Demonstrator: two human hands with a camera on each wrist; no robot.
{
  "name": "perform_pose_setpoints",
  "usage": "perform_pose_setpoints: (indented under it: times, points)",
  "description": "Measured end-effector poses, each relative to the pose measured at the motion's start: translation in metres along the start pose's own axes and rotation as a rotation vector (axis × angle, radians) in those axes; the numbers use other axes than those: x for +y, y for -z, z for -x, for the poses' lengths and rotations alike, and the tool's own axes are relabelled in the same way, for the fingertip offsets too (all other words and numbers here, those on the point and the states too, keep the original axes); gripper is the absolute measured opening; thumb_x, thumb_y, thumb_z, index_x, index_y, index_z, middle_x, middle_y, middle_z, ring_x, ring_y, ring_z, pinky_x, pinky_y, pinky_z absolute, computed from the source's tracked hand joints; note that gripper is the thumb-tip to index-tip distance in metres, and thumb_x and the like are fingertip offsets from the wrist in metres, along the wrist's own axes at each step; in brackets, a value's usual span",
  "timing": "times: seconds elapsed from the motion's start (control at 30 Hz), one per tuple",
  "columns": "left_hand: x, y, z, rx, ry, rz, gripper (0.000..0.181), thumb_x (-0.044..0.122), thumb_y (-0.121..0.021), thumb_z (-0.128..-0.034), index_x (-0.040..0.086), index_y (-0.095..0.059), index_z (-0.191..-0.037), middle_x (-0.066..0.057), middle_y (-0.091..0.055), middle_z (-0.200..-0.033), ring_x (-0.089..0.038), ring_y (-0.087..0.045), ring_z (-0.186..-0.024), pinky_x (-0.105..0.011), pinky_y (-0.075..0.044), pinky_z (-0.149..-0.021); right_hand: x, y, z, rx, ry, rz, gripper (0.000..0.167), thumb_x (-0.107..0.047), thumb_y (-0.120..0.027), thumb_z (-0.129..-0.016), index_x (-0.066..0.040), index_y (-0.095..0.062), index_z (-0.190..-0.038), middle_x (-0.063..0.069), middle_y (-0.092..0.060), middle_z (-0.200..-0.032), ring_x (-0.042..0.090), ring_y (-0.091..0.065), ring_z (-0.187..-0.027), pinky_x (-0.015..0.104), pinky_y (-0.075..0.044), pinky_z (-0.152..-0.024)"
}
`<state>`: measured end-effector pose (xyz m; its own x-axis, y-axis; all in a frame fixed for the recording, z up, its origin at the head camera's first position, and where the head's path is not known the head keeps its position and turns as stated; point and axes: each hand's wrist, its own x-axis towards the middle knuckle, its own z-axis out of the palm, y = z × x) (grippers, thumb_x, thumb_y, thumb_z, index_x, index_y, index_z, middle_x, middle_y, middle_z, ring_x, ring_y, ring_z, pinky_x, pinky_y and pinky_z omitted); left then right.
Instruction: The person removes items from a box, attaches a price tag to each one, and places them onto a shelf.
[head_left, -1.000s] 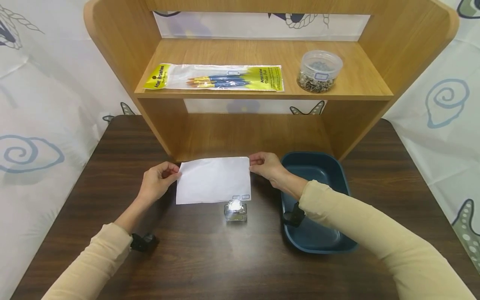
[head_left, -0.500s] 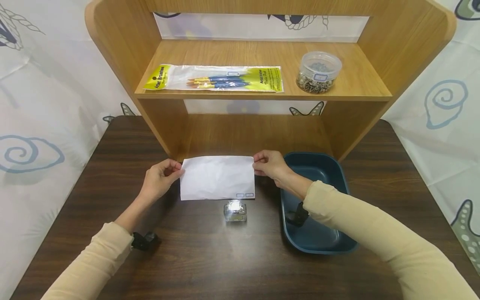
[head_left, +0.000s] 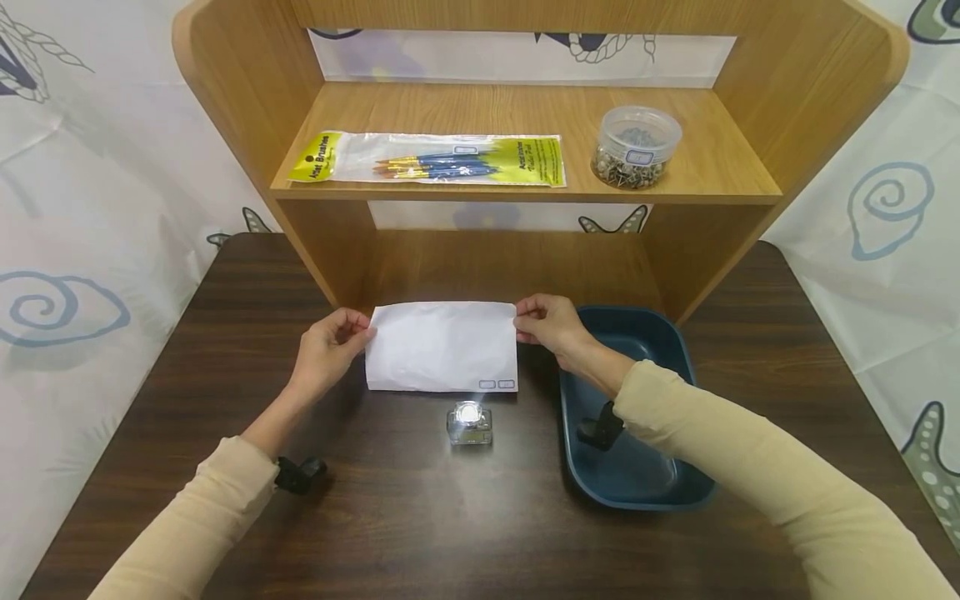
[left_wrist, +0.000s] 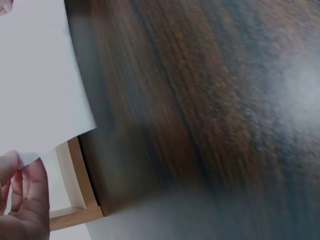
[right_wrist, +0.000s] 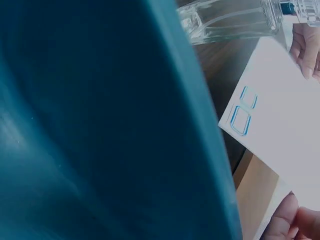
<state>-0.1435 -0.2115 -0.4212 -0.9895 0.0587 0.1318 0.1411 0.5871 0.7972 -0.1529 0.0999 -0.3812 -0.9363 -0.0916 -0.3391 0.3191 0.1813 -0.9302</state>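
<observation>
A white sheet of paper (head_left: 442,346) is held up in front of the wooden shelf. My left hand (head_left: 324,350) pinches its left edge near the top corner, thumb in front. At the opposite edge my right hand (head_left: 558,335) pinches it near the upper right corner. Two small blue-outlined labels mark its lower right corner. Just nearer than the paper's lower edge stands a clear glass bottle (head_left: 469,425). The left wrist view has the paper (left_wrist: 40,75) in the left fingers (left_wrist: 35,192); the right wrist view has it in the right fingers (right_wrist: 285,215).
A dark blue tray (head_left: 573,467) sits under my right forearm. The wooden shelf (head_left: 525,100) carries a packet of artist brushes (head_left: 435,160) and a clear jar (head_left: 637,148) of small metal pieces. Its lower level lies behind the paper.
Both hands have carried the paper away from me, toward the shelf, and slightly right. Its lower edge has drawn apart from the glass bottle, which stays in place.
</observation>
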Motion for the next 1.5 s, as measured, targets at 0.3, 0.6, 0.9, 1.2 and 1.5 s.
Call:
perform_pose_setpoints:
  times: [0.3, 0.6, 0.9, 1.2, 1.5]
  points:
    - [0.005, 0.0, -0.003, 0.015, 0.142, 0.214, 0.024, 0.012, -0.062, -0.0906, -0.007, -0.056, -0.104, -0.001, -0.054, -0.085, -0.004, -0.052, -0.071, -0.017, -0.051, -0.063, 0.0, 0.005, 0.009, -0.086, 0.023, 0.038, 0.034, 0.0, -0.056, -0.091, 0.007, -0.045, -0.123, 0.014, -0.052, -0.103, 0.021, -0.055, -0.093, 0.037, -0.05, -0.091]
    - [0.008, 0.002, -0.008, 0.004, 0.324, 0.403, 0.017, 0.016, -0.063, -0.0904, 0.007, -0.055, -0.102, 0.007, -0.051, -0.083, -0.003, -0.051, -0.073, -0.016, -0.05, -0.066, 0.01, 0.007, 0.024, -0.056, 0.191, 0.093, 0.035, 0.0, -0.064, -0.085, 0.002, -0.043, -0.113, 0.016, -0.056, -0.104, 0.017, -0.058, -0.091, 0.022, -0.049, -0.078]
    - [0.015, 0.001, -0.009, 0.0, 0.393, 0.506, 0.013, 0.013, -0.064, -0.0894, 0.01, -0.054, -0.098, 0.005, -0.05, -0.082, -0.003, -0.051, -0.069, -0.014, -0.049, -0.062, 0.012, -0.004, 0.03, -0.083, 0.232, -0.101, 0.041, 0.007, -0.062, -0.084, 0.002, -0.051, -0.123, 0.02, -0.059, -0.114, 0.01, -0.06, -0.085, 0.018, -0.048, -0.076]
    - [0.02, -0.002, -0.009, -0.047, 0.389, 0.457, 0.015, 0.016, -0.062, -0.0911, 0.01, -0.053, -0.101, 0.004, -0.05, -0.083, -0.005, -0.05, -0.072, -0.015, -0.049, -0.064, 0.012, -0.011, 0.033, -0.081, 0.153, -0.162, 0.039, 0.011, -0.058, -0.086, 0.001, -0.057, -0.124, 0.014, -0.056, -0.108, 0.013, -0.063, -0.086, 0.022, -0.053, -0.08]
    - [0.022, -0.003, -0.006, -0.063, 0.378, 0.467, 0.014, 0.017, -0.062, -0.0908, 0.01, -0.053, -0.1, 0.005, -0.051, -0.082, -0.005, -0.05, -0.07, -0.014, -0.048, -0.063, 0.011, -0.013, 0.035, -0.039, 0.142, -0.147, 0.034, 0.01, -0.059, -0.086, 0.003, -0.059, -0.119, 0.008, -0.061, -0.097, 0.023, -0.066, -0.088, 0.023, -0.053, -0.079]
